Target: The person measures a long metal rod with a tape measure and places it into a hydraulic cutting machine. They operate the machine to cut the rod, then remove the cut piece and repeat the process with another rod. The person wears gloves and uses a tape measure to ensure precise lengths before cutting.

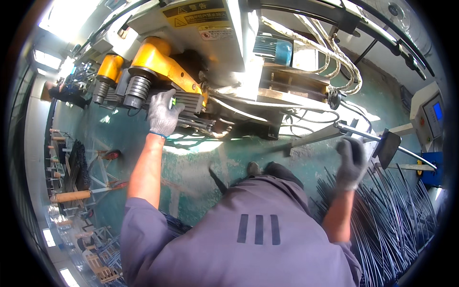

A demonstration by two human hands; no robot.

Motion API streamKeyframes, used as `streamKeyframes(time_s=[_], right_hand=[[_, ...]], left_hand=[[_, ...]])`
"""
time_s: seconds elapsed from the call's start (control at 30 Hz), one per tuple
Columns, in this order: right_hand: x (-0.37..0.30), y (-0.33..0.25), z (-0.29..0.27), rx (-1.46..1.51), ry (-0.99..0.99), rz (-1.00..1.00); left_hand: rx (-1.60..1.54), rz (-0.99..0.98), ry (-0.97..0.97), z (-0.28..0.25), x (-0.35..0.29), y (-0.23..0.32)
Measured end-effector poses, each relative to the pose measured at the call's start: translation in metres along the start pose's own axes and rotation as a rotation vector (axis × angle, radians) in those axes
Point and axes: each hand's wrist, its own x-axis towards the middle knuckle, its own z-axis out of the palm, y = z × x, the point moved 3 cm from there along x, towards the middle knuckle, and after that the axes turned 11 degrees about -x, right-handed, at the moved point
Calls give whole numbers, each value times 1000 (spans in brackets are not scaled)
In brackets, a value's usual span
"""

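Observation:
My left hand (165, 113), in a grey knit glove, reaches up to the machine beside a yellow arm (165, 64) with a ribbed metal cylinder (138, 88) under it. Its fingers are bent against a grey grooved block (190, 101); a small bright green spot shows between thumb and fingers, and what they grip is hidden. On the other side my right hand (352, 162), gloved too, is raised and smeared by motion. It is nearest a bright metal bar (358, 132) carrying a dark block (386, 149); whether it touches the bar is unclear.
A second yellow arm (110, 67) stands at the far left. Cables (287, 111) loop along the machine's front. Many thin dark rods (387, 215) lie at lower right, below a control panel (432, 117) with a blue screen. Metal racks (103, 167) stand on the left.

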Motion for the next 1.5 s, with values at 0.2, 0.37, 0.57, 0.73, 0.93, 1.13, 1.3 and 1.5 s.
streamKeyframes(time_s=[0.2, 0.37, 0.57, 0.73, 0.93, 1.13, 1.3, 1.5], right_hand=[[-15, -63, 165, 203, -543, 67], [-42, -88, 242, 398, -973, 377], [-74, -83, 260, 260, -769, 346], [-104, -80, 199, 521, -160, 511], [-144, 19, -72, 805, 796, 432], [-158, -16, 94, 410, 591, 526], [-134, -26, 233, 683, 409, 582], [-100, -3, 214, 653, 469, 561]], left_hand=[[-877, -160, 21, 2, -32, 39], [-923, 43, -265, 14, -69, 117], [-892, 284, -456, 14, -55, 94], [-782, 326, -627, -15, -38, 6], [-549, 115, -652, -67, -12, -121], [-618, 240, -574, -65, -16, -101], [-579, 311, -519, -57, -16, -96], [-539, 268, -449, -59, -5, -112]])
